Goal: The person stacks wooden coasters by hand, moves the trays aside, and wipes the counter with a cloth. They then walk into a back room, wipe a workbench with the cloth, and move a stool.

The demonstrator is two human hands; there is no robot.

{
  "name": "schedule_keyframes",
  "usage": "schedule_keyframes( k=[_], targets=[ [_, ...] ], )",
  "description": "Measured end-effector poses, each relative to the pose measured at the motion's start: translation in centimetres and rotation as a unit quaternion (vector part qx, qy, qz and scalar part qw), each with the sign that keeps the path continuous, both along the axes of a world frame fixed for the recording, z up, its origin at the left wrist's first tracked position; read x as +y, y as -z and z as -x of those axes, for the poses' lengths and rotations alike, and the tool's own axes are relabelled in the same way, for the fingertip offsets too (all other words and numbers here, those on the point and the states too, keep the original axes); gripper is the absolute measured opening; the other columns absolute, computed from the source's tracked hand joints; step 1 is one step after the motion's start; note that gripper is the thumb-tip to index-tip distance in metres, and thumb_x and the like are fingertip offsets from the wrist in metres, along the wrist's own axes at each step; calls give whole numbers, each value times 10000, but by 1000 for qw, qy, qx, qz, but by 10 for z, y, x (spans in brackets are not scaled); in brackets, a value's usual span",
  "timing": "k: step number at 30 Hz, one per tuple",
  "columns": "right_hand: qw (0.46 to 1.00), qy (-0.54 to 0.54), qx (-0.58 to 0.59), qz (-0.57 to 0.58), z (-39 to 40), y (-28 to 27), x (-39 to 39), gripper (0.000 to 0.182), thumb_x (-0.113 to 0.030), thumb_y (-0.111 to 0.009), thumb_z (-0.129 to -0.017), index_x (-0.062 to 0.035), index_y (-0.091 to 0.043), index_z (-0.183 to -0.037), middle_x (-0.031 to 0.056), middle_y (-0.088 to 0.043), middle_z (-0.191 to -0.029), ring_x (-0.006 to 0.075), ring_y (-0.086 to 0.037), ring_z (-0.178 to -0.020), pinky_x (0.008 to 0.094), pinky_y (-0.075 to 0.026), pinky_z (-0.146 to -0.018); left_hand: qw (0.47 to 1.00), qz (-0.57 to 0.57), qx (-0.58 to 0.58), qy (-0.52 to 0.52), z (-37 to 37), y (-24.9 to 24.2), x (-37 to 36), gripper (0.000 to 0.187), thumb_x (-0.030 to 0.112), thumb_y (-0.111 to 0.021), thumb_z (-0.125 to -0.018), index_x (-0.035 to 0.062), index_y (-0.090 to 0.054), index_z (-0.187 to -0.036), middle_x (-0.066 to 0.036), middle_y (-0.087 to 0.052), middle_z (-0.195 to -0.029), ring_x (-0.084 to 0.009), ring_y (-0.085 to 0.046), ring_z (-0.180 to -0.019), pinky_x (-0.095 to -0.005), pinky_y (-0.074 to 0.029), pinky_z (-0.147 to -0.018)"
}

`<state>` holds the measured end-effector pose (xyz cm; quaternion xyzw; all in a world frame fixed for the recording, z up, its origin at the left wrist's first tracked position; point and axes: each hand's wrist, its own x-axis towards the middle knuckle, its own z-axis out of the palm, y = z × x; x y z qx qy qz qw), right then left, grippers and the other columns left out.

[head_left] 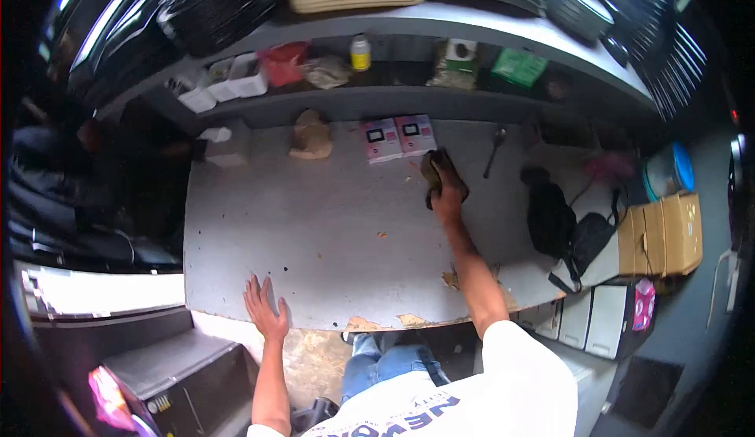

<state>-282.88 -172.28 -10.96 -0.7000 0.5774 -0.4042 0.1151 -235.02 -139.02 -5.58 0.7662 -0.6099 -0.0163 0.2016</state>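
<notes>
My right hand (447, 195) presses a dark olive-and-black cloth (430, 171) onto the grey table top (314, 209). Its fingers are curled over the cloth, and the arm reaches far across the table. Just beyond the cloth lie two pink-and-white packets (383, 140) side by side, each with a dark square print. Near the front edge, my left hand (266, 311) rests with fingers spread and nothing in it. A spoon (495, 152) lies to the right of the cloth. Small crumbs and dark specks dot the surface, and the front edge is chipped.
A crumpled brown paper bag (311, 135) and a tissue box (226, 145) stand along the back. On the right are a black bag (550, 213), a cardboard box (661, 236) and a blue-lidded tub (667, 174). The shelf (503, 95) above holds packets and a yellow-labelled bottle (360, 53).
</notes>
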Motion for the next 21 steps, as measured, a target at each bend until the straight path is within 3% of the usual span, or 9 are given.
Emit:
schedule_keyframes(
  k=[1,4,7,10,14,17,20,21],
  targets=[
    [1000,5,15,-5,-3,16,-9,837,91,-699,-782,-175,-626,-1572,217,-679,-1514,437,-633,-1410,508,-501,-1185,1000,0,7,-3,0,-2,-1,694,244,-684,-951,144,-559,-1626,-157,-387,-1796,-430,-304,-1671,-625,-192,-1367],
    [985,-124,21,-115,-30,-25,10,804,97,-699,-805,-162,-636,-1563,205,-669,-1533,423,-621,-1432,499,-488,-1211,1000,1,16,-11,2,-2,4,703,223,-687,-928,155,-574,-1618,-156,-404,-1788,-433,-314,-1667,-627,-201,-1365],
    [949,-295,28,-108,-27,-31,26,805,70,-734,-884,-207,-577,-1623,211,-643,-1557,417,-616,-1439,486,-463,-1254,1000,7,16,-13,2,-3,3,697,212,-685,-920,152,-588,-1608,-156,-417,-1782,-434,-324,-1662,-627,-209,-1363],
    [935,-258,-133,-203,-25,-35,12,783,121,-695,-875,-204,-622,-1583,191,-649,-1563,389,-639,-1425,456,-484,-1230,1000,13,16,-14,0,-4,1,686,204,-683,-915,147,-603,-1593,-155,-425,-1777,-435,-333,-1658,-626,-215,-1362],
    [954,-234,-63,-177,-46,-34,-23,809,192,-613,-863,-184,-630,-1579,100,-638,-1621,286,-639,-1442,434,-498,-1208,1000,13,17,-13,1,-4,2,679,193,-681,-907,149,-616,-1582,-148,-433,-1773,-431,-340,-1656,-625,-218,-1361],
    [865,-393,-50,-307,-97,-61,46,816,219,-550,-876,-195,-649,-1573,93,-737,-1461,238,-705,-1281,321,-520,-1119,999,23,19,-12,-2,2,4,676,188,-678,-908,151,-617,-1580,-140,-448,-1762,-421,-347,-1653,-625,-219,-1361],
    [782,-507,-56,-359,-117,-78,77,861,232,-509,-840,-187,-646,-1580,74,-711,-1508,197,-667,-1322,301,-504,-1119,999,18,31,-14,-2,-4,4,661,186,-672,-910,156,-627,-1568,-136,-462,-1751,-410,-350,-1652,-620,-224,-1361],
    [803,-517,-111,-276,-117,-59,64,850,227,-516,-865,-170,-619,-1610,67,-681,-1554,182,-625,-1380,315,-492,-1132,999,20,37,-19,-2,-2,4,648,201,-670,-914,160,-633,-1560,-133,-469,-1744,-403,-349,-1651,-628,-196,-1369]
  ],
)
